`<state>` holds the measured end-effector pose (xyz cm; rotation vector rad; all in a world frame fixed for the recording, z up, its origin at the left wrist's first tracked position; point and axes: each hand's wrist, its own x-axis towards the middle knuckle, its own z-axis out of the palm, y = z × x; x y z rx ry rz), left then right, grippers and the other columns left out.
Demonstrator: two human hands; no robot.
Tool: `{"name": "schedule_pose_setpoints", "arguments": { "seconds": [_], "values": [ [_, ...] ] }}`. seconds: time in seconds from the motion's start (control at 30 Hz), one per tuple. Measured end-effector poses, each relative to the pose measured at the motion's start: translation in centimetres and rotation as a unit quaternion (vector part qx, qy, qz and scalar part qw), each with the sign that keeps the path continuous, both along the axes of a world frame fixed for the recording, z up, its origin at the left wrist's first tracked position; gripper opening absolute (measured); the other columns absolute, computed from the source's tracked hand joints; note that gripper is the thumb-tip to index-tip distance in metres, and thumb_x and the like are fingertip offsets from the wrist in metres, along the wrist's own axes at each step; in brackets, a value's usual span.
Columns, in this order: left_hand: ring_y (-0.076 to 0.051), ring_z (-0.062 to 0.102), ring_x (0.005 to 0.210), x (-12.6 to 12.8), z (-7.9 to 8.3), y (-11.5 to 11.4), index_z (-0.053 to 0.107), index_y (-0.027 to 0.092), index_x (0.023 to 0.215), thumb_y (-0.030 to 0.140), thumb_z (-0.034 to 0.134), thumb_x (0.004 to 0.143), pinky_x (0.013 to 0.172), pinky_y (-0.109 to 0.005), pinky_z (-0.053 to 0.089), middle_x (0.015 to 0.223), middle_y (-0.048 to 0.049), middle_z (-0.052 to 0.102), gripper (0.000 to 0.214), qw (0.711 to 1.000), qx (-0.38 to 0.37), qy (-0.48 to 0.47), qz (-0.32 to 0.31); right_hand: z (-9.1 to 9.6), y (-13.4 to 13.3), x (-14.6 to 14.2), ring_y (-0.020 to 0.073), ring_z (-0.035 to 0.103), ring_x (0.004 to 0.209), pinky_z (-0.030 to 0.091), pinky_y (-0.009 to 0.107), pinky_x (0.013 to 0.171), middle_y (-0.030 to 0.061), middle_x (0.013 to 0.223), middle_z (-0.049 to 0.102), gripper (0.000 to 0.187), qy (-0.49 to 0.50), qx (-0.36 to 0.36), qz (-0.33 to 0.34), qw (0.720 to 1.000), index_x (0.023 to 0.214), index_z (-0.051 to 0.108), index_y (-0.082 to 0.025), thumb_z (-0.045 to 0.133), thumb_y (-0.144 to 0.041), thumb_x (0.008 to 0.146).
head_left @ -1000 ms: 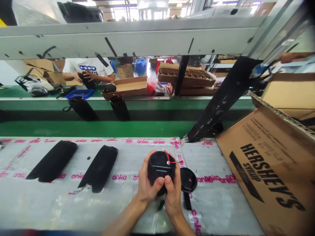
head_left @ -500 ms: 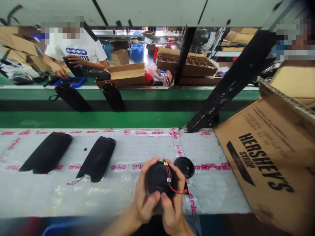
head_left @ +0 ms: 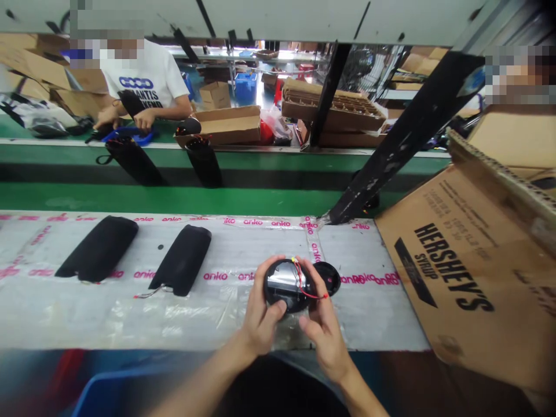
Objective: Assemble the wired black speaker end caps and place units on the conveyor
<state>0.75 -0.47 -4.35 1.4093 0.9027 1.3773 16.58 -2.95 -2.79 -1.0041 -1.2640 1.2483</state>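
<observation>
Between my hands is a round black part (head_left: 284, 284) with a glossy, silvery sheen across its upper face. Thin red wires (head_left: 300, 280) run over its right side, with a pale connector at the top and a red one at the lower right. My left hand (head_left: 259, 315) grips its left side, thumb on the near rim. Fingers of my right hand (head_left: 325, 321) lie along its right edge beside the wires, while that thumb sits just off the near edge. A black round dish-like piece (head_left: 332, 278) lies behind my right fingers, partly covered.
Two black fabric-covered pieces (head_left: 99, 249) lie left on the wrapped bench (head_left: 243, 313); the nearer has wires out. A large cardboard box (head_left: 456, 278) stands right, beside a slanted black post (head_left: 403, 127). Across the green line, a co-worker (head_left: 147, 81) handles a dark piece near black cylinders (head_left: 204, 162).
The round part has tilted, so its face now shows a silvery sheen. My right thumb has come away from it. The whole view has shifted slightly. The co-worker's hands have lowered.
</observation>
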Motion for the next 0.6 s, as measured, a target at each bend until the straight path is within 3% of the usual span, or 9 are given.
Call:
{"name": "schedule_pose_setpoints", "arguments": {
  "seconds": [0.1,0.2,0.3,0.4,0.47,0.6],
  "values": [
    [-0.036,0.053,0.146,0.0,-0.4,-0.1,0.044,0.026,0.16,0.041,0.059,0.101,0.122,-0.051,0.043,0.161,-0.0114,0.053,0.063,1.0,-0.001,0.0,0.008,-0.4,-0.4,-1.5,0.0321,0.038,0.163,0.031,0.056,0.135,0.004,0.175,0.04,0.07,-0.033,-0.013,-0.057,0.998,0.168,0.037,-0.032,0.059,-0.028,0.101],
    [-0.036,0.051,0.147,-0.1,-1.1,-0.1,0.041,0.027,0.163,0.044,0.057,0.103,0.124,-0.052,0.041,0.163,-0.0123,0.05,0.064,0.999,0.025,0.013,0.02,-0.3,-0.5,-3.8,0.0303,0.05,0.153,0.041,0.053,0.13,0.0063,0.165,0.052,0.071,-0.027,-0.014,-0.137,0.99,0.161,0.044,-0.029,0.057,-0.017,0.092],
    [-0.037,0.047,0.151,0.2,-1.4,-0.3,0.038,0.027,0.165,0.047,0.055,0.105,0.128,-0.056,0.036,0.165,-0.0135,0.047,0.066,0.995,0.071,0.044,0.051,0.6,-0.1,-5.3,0.0288,0.058,0.143,0.046,0.051,0.125,0.0068,0.154,0.06,0.071,-0.014,-0.034,-0.179,0.983,0.153,0.052,-0.027,0.055,-0.012,0.083],
    [-0.034,0.049,0.15,0.7,-0.9,-0.6,0.04,0.028,0.164,0.039,0.053,0.106,0.126,-0.053,0.04,0.164,-0.0116,0.05,0.061,0.995,0.054,0.037,0.073,1.8,0.4,-5.6,0.0283,0.063,0.137,0.05,0.049,0.12,0.008,0.151,0.063,0.068,-0.006,-0.059,-0.194,0.979,0.15,0.054,-0.026,0.055,-0.013,0.084],
    [-0.033,0.048,0.152,0.6,-0.2,-0.7,0.042,0.028,0.163,0.031,0.052,0.105,0.127,-0.051,0.04,0.164,-0.0101,0.051,0.059,0.997,0.008,0.026,0.071,2.3,0.8,-4.5,0.029,0.063,0.139,0.05,0.05,0.121,0.0084,0.153,0.062,0.068,0.003,-0.072,-0.161,0.984,0.152,0.054,-0.025,0.058,-0.015,0.084],
    [-0.035,0.041,0.16,-1.4,1.9,-0.4,0.036,0.027,0.168,0.03,0.057,0.105,0.132,-0.054,0.034,0.172,-0.0111,0.044,0.067,0.998,-0.04,0.054,-0.02,2.0,1.6,1.4,0.0334,0.046,0.158,0.038,0.055,0.131,0.0084,0.168,0.052,0.073,0.029,-0.038,0.022,0.999,0.159,0.05,-0.027,0.071,-0.032,0.089]
  ]
}}
